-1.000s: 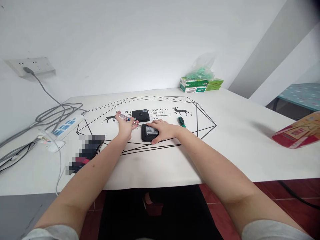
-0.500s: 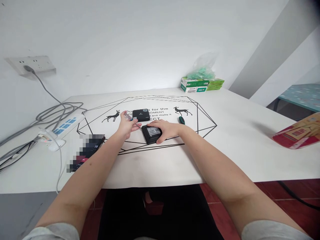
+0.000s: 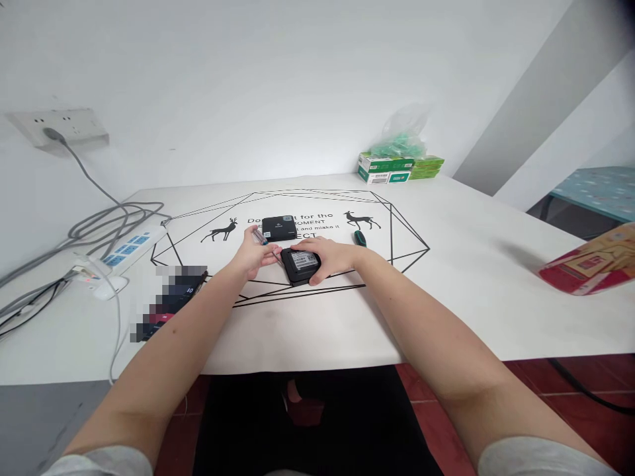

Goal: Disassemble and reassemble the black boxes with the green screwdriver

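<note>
My left hand (image 3: 255, 255) is closed on a small screwdriver (image 3: 261, 238) with a clear and blue handle, its thin tip pointing at the left edge of a small black box (image 3: 299, 264) with a white label. My right hand (image 3: 330, 258) is wrapped over the right side of that box and holds it down on the white table (image 3: 471, 277). A second small black box (image 3: 279, 227) lies just behind, untouched.
A green-handled screwdriver (image 3: 360, 238) lies right of my right hand. A dark phone (image 3: 171, 304) lies at front left, beside a power strip (image 3: 122, 254) with grey cables. Green boxes (image 3: 399, 167) stand at the back. A red packet (image 3: 590, 264) sits at the right edge.
My left hand has brought the screwdriver rightward and steeper, closer to the labelled box. My right hand has turned that box slightly under its grip.
</note>
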The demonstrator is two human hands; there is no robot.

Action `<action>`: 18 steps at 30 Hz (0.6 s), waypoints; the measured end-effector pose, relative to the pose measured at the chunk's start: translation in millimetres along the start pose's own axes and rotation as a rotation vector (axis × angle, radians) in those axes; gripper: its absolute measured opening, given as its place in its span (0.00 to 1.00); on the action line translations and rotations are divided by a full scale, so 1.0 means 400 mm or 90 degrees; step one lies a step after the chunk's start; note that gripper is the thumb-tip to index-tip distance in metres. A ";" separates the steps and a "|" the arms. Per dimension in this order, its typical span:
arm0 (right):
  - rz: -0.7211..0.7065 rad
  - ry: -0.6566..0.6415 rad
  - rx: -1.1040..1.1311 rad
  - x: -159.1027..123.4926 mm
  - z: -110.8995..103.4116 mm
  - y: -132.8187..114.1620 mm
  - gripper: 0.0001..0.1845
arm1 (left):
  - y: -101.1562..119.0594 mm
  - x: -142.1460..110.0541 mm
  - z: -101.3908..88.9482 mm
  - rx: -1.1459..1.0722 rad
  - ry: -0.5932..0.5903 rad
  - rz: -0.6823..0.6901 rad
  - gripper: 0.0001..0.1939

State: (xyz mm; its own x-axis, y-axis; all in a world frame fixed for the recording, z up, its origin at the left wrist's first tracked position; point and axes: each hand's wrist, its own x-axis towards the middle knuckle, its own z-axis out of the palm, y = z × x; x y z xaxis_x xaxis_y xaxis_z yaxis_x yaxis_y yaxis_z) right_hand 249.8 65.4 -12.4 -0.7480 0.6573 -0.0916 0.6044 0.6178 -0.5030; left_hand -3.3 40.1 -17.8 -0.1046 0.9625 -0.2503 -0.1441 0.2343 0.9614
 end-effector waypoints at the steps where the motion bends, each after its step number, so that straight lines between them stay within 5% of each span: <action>1: -0.001 0.001 0.001 0.001 0.001 0.001 0.63 | -0.001 -0.005 0.002 0.003 -0.003 0.003 0.48; 8: 0.012 0.020 0.000 -0.004 0.004 0.012 0.64 | 0.028 -0.008 -0.008 0.086 0.043 0.047 0.51; 13: 0.066 0.020 -0.011 -0.017 -0.006 0.010 0.66 | 0.063 0.016 -0.071 0.522 0.205 0.177 0.56; 18: 0.038 0.070 -0.013 -0.003 0.009 -0.024 0.62 | 0.063 0.033 -0.100 0.803 0.194 0.091 0.31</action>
State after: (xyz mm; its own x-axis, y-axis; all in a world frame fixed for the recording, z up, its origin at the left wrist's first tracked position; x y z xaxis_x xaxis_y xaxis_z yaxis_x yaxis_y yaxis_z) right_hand 243.7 57.1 -10.6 -0.6762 0.7362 -0.0256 0.6539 0.5839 -0.4811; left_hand -47.6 53.3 -1.4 -0.2831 0.9591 0.0059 0.8864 0.2593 0.3835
